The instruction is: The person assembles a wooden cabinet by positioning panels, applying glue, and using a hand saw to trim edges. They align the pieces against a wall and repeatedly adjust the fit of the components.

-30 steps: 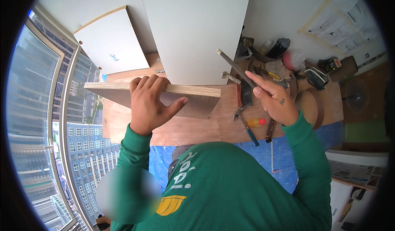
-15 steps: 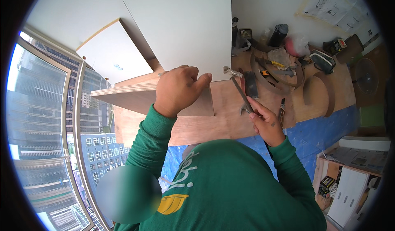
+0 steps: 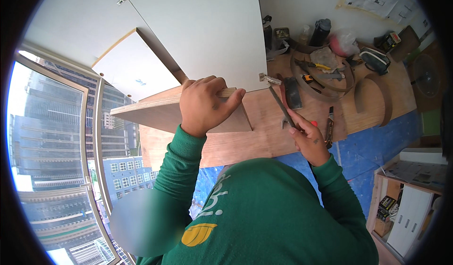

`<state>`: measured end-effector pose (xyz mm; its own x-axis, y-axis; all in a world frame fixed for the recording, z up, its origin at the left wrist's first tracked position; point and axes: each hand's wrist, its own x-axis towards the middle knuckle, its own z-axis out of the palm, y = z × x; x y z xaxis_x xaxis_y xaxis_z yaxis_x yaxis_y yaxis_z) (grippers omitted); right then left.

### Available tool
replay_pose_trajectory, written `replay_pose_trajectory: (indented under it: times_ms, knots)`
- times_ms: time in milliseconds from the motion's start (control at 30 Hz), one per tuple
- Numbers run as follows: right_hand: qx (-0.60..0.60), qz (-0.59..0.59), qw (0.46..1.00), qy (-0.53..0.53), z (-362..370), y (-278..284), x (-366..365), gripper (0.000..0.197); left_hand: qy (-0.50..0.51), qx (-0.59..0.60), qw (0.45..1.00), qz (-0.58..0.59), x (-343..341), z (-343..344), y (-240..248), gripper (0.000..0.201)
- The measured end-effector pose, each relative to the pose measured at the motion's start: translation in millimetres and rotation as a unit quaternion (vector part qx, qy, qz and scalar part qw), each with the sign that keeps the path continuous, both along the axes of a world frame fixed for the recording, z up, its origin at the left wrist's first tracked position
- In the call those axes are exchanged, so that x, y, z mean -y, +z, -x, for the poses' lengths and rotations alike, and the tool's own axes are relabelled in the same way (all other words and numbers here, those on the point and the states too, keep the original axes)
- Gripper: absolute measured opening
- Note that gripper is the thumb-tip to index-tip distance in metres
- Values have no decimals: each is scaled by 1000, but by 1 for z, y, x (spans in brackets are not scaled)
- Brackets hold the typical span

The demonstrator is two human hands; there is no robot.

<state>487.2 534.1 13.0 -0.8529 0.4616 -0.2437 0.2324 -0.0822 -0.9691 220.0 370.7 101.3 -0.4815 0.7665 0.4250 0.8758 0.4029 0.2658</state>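
Note:
My left hand [image 3: 205,104] is wrapped over the top edge of a plywood panel [image 3: 155,113], which stands on edge on the wooden worktop [image 3: 217,147]. In my right hand [image 3: 309,140] is a long, narrow, dark file [image 3: 279,100], its tip pointing up and left. That tip is close to a metal hinge [image 3: 270,79] on the lower corner of a large white panel [image 3: 212,29]; whether they touch I cannot tell. A curved metal claw, like a hammer's, shows beside the right fingers, its handle mostly hidden.
Curled brown edging strips [image 3: 384,100], a utility knife [image 3: 329,126], pliers [image 3: 311,66] and a dark bottle [image 3: 321,33] lie or stand at the right. A smaller white board [image 3: 139,69] leans at the left, near the window [image 3: 52,147]. Blue sheeting [image 3: 377,133] covers the floor.
The view has shifted slightly, so the scene sits a little further right and the worktop's tools show more. Both hands keep their holds; the file stays near the hinge.

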Motion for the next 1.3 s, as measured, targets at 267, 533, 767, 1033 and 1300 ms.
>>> replay_pose_trajectory:
  times_ms: [267,533,767,1033,1300]
  knots:
    - [8,-12,1000,9,1,-1,2,57,-13,-34,999,5,4,1,-1,43]
    - [2,-17,1000,2,-3,-3,2,57,6,-33,999,16,1,-5,0,41]
    - [8,-11,1000,-5,-6,-1,3,56,33,-21,999,-4,-5,-22,-4,31]
    - [-20,-32,999,2,-6,-10,5,56,30,-46,998,-37,-5,-28,-7,31]
    - [9,-17,1000,-16,-4,-12,13,60,28,-61,997,-25,0,-26,-6,29]
